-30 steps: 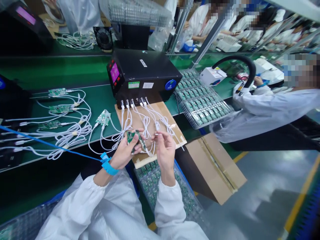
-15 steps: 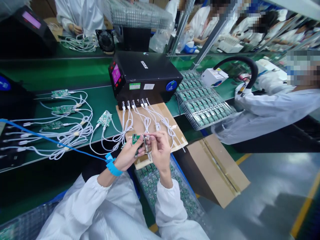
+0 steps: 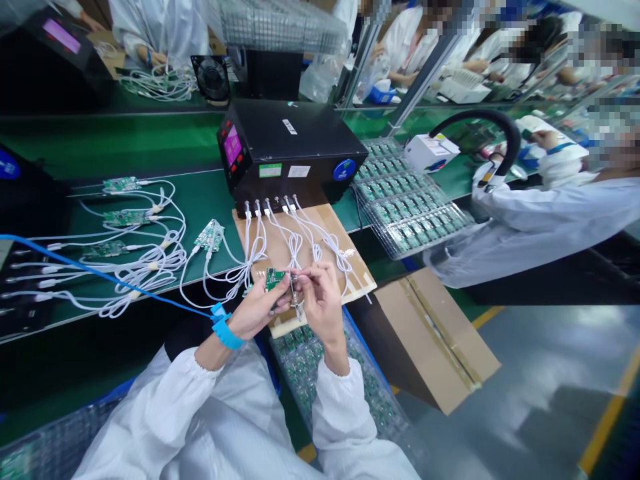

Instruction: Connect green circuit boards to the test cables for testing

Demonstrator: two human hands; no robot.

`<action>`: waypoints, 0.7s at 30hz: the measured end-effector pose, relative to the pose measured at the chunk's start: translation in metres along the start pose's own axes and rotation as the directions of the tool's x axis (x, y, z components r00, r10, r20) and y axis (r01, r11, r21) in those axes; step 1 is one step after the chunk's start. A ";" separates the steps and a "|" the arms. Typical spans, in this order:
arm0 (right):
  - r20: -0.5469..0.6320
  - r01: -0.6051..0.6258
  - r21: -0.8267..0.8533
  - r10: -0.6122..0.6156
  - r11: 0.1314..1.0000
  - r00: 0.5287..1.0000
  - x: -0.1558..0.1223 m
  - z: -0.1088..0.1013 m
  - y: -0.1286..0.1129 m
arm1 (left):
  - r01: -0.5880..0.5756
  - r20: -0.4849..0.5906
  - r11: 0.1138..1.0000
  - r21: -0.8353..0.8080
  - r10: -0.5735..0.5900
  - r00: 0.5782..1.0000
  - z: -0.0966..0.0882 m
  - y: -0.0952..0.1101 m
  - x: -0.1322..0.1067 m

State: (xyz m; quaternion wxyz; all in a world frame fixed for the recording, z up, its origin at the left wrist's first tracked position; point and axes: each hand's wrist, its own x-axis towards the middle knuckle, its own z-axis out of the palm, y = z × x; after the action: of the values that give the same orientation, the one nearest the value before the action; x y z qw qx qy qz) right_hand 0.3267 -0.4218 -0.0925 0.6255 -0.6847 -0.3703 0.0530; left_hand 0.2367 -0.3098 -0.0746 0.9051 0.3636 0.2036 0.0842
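Note:
My left hand (image 3: 257,308) is closed round small green circuit boards (image 3: 275,277), held up over the bench edge. My right hand (image 3: 320,300) pinches the plug end of a white cable (image 3: 294,283) right against the boards. The cable runs back to a black tester box (image 3: 287,150) with a pink display. A blue wrist strap (image 3: 223,330) sits on my left wrist, its blue cord trailing left.
Several white cables lie on a cardboard sheet (image 3: 345,257); others on the green bench (image 3: 195,193) are plugged into boards (image 3: 209,235). Clear trays of boards sit on my lap (image 3: 360,387) and right of the tester (image 3: 405,200). A cardboard box (image 3: 440,333) stands right. A co-worker's sleeve (image 3: 525,220) leans in.
My right hand has brought the cable plug from apart on the right up to the boards in my left hand. The hands now meet.

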 end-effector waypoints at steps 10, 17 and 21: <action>-0.019 0.110 -0.070 -0.111 0.992 0.994 -0.002 -0.001 -0.003 | 0.043 0.031 0.993 0.109 -0.047 0.998 0.001 0.005 0.004; 0.048 0.077 -0.111 -0.072 0.991 0.996 -0.017 -0.004 -0.007 | 0.007 -0.012 0.970 0.242 -0.004 1.000 -0.011 0.009 -0.004; 0.069 0.032 -0.201 -0.019 0.979 0.997 -0.042 -0.040 0.006 | 0.021 -0.039 0.900 0.436 -0.005 0.999 -0.024 0.019 -0.017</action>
State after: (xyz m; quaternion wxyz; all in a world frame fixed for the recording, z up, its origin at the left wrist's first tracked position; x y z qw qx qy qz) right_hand 0.3205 -0.4786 -0.1064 0.5405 -0.7378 -0.4033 0.0299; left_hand 0.2111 -0.2858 -0.0721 0.7975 0.5538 0.2365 0.0373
